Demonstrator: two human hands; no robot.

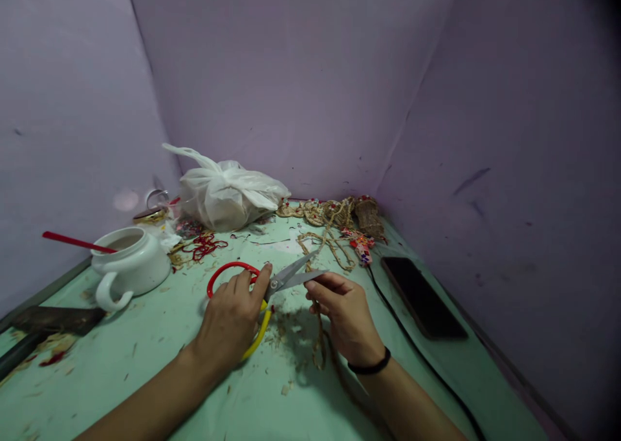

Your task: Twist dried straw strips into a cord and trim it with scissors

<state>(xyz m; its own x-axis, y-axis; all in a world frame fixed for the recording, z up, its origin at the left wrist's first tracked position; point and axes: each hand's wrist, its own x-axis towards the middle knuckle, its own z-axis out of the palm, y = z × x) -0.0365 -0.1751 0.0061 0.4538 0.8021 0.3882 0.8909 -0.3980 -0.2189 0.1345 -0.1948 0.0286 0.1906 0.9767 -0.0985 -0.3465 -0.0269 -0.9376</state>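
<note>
My left hand is closed on a pair of scissors with one red and one yellow handle loop. The blades are spread and point right, toward my right hand. Between the fingers of that hand is a braided straw-coloured cord, pinched close to the blade tips. One stretch of the cord dangles below the fingers, and more of it lies in loops on the table beyond. I cannot tell whether the blades touch the cord.
A white mug holding a red stick stands left, near a dark flat-bladed tool. Behind are a tied plastic bag, red string and braided ornaments. A phone and black cable lie right. Walls enclose the table.
</note>
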